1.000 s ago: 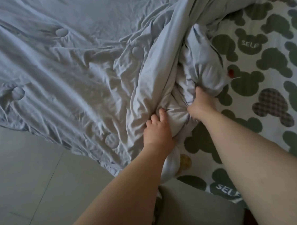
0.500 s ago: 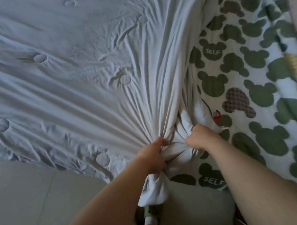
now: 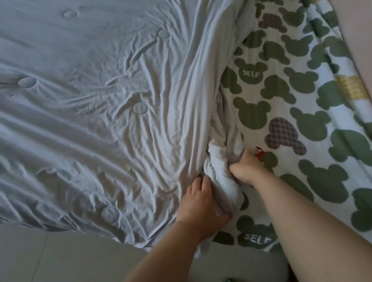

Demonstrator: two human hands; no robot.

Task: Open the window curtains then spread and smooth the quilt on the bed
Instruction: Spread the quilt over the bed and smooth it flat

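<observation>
While our left grip [image 3: 199, 207] and right grip [image 3: 246, 167] are both clenched on the bunched edge of the quilt [image 3: 96, 115], which lies spread left of the bare bear-print sheet [image 3: 309, 125], we reckon an uneven tug could skew it; or re-bunch what's flat.

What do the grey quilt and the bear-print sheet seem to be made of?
The grey quilt: thin, soft woven cloth, matte, perhaps cotton or microfibre; it creases finely and has round stitched dimples. The bear-print sheet: matte printed cloth, slightly fuzzy-looking; fibre unclear.
</observation>
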